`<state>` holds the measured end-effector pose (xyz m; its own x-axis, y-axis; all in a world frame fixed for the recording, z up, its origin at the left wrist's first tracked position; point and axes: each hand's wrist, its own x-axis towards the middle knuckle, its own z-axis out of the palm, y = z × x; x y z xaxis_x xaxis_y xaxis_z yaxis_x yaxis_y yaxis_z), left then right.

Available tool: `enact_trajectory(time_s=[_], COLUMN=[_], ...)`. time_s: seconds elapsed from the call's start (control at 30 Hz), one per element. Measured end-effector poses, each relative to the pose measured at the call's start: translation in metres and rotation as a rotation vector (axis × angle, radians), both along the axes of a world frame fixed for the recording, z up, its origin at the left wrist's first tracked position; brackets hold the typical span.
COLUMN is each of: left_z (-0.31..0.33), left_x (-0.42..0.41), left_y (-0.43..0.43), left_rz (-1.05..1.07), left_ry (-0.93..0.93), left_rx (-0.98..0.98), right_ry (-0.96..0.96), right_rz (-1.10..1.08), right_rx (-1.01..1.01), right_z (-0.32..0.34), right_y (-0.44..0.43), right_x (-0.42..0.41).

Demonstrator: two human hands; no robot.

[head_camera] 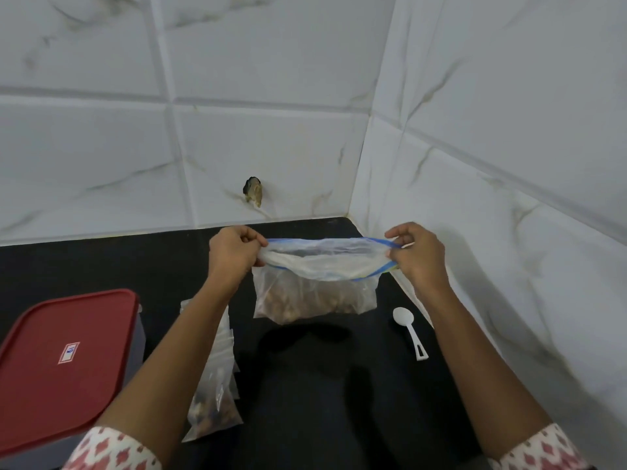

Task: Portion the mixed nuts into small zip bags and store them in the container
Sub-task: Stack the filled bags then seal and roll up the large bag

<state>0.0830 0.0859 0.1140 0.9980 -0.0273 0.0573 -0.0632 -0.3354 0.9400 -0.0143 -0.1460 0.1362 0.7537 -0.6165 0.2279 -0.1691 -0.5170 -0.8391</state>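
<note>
Between pinching hands (234,251) (419,254) hangs the nut bag (315,295).

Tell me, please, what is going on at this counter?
A person holds the large zip bag of mixed nuts over the black counter, the left hand and right hand each pinching one end of its mouth. Beside the closed red-lidded container lie small zip bags, one holding nuts. The white spoon lies untouched at right.
</note>
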Motion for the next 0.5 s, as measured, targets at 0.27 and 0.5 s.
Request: enact_trajectory(time_s=[0.27, 0.5], left_z=[-0.005, 0.03], left_x=[0.0, -0.015], left_y=[-0.023, -0.103], left_rz=[-0.18, -0.739], left_ry=[-0.437, -0.486], left_rx=[0.578, 0.721], right_ry=[0.039, -0.237], right_rz=[0.11, 0.292], right_rx=[0.143, 0.535], right_z=[-0.003, 0.004], right_y=[0.008, 0.016], right_x=[0.005, -0.002])
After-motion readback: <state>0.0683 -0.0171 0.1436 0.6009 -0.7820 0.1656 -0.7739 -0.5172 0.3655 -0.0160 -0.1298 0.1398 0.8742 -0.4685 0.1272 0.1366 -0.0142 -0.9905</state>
